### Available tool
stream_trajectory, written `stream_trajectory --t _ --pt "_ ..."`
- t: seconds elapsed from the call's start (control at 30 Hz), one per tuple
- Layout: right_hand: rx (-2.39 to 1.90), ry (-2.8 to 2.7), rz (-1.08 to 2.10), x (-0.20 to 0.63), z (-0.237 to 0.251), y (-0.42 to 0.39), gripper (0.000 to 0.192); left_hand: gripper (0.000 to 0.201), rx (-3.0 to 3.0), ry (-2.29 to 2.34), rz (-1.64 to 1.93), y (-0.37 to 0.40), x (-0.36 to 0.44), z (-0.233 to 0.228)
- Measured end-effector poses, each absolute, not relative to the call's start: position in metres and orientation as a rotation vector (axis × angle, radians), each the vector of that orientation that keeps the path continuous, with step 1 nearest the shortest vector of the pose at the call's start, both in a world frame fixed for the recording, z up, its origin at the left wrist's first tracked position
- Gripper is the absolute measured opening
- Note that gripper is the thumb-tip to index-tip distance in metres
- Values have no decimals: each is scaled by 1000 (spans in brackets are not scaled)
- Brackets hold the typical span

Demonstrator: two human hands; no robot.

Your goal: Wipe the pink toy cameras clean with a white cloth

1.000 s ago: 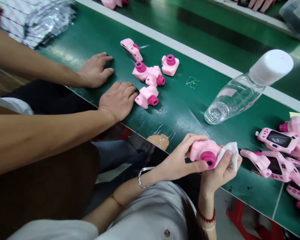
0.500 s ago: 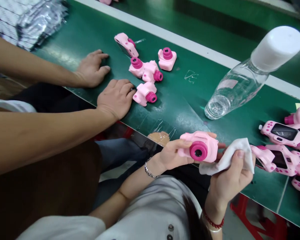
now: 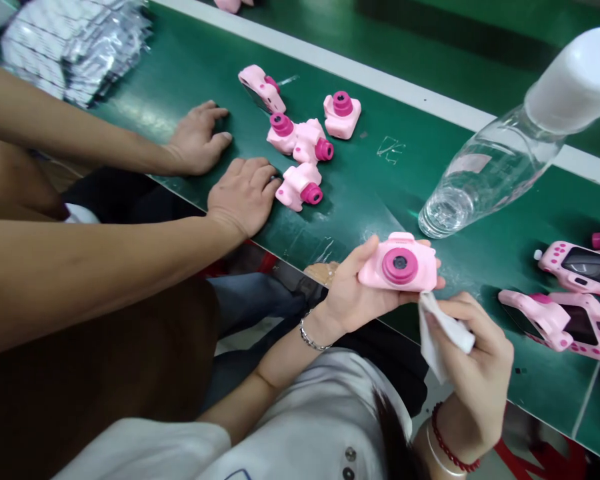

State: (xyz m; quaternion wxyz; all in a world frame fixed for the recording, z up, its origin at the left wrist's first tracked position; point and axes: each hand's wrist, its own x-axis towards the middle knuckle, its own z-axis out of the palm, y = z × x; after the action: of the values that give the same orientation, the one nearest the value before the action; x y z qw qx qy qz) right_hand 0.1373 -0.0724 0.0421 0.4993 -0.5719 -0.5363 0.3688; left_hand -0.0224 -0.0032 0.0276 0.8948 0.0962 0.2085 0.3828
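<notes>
Two hands are working at the near table edge: your left hand (image 3: 353, 297) is cupping the pink toy camera (image 3: 399, 263) from behind, your right hand (image 3: 473, 363) is pinching a folded white cloth (image 3: 443, 331) just below it. Open green belt (image 3: 370, 193) is lying beyond, short of the bottle (image 3: 490, 167).

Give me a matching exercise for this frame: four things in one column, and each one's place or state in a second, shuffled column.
Things:
1. pink toy camera
2. white cloth
3. clear bottle
4. stack of silvery packets

Places or states:
A. far left corner of the green belt
B. pinched in the right hand
C. held in the left hand, lens facing up
D. standing on the belt, white cap on

Pairs: 1-C, 2-B, 3-D, 4-A
</notes>
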Motion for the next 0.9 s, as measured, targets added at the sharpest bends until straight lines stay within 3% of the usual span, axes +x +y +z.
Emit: stream_trajectory --t 0.13,0.27,0.47,0.77,0.9 --pt "-1530 -637 912 138 32 -73 23 78 99 411 765 0 -19 36" --pt "-1472 -343 880 145 24 -67 25 70 70 489 838 -6 -15 41" --pt "-1499 -274 832 151 24 -67 31 61 84 506 860 -8 -13 46" --pt "-1432 -334 921 145 36 -62 35 83 -76 415 666 4 -17 47" --pt "-1419 -354 951 141 40 -61 33 82 -182 434 651 5 -16 49"
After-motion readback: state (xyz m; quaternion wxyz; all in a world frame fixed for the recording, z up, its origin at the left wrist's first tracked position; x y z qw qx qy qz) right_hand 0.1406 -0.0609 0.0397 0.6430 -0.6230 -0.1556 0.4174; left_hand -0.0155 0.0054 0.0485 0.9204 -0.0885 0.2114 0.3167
